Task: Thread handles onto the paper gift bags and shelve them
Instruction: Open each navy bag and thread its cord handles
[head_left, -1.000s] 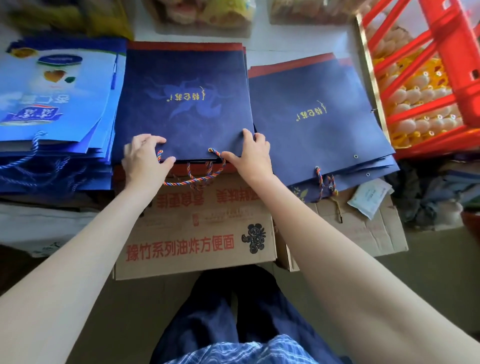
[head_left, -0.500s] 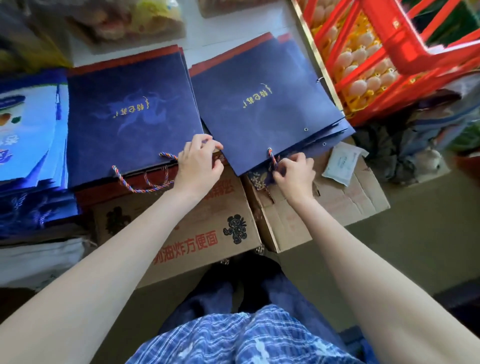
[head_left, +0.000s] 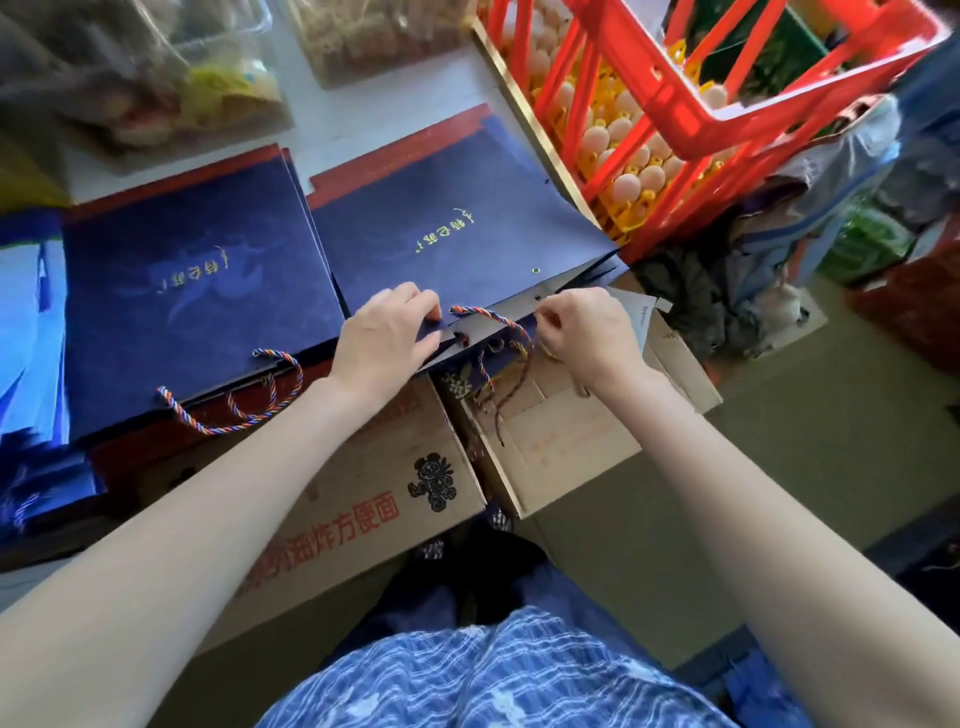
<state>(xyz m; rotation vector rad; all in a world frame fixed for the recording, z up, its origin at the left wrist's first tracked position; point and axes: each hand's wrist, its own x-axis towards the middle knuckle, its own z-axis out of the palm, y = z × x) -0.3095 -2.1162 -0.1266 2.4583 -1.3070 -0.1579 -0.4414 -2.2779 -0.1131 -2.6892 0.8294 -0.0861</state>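
Left hand (head_left: 387, 338) is gripping the navy gift bag (head_left: 457, 244) near its eyelets; right hand (head_left: 587, 332) is pinching the braided cord (head_left: 485, 313). Advisable: keeping the edge taut while feeding.

left hand (head_left: 387, 338) grips the navy bag (head_left: 457, 239) edge; right hand (head_left: 587, 332) pinches its braided cord (head_left: 488, 314).

2 navy bag stacks (head_left: 197, 291) (head_left: 457, 228), 2 cardboard boxes (head_left: 363, 499) (head_left: 566, 447), 1 red crate (head_left: 727, 119), 2 hands (head_left: 387, 338) (head_left: 587, 332).
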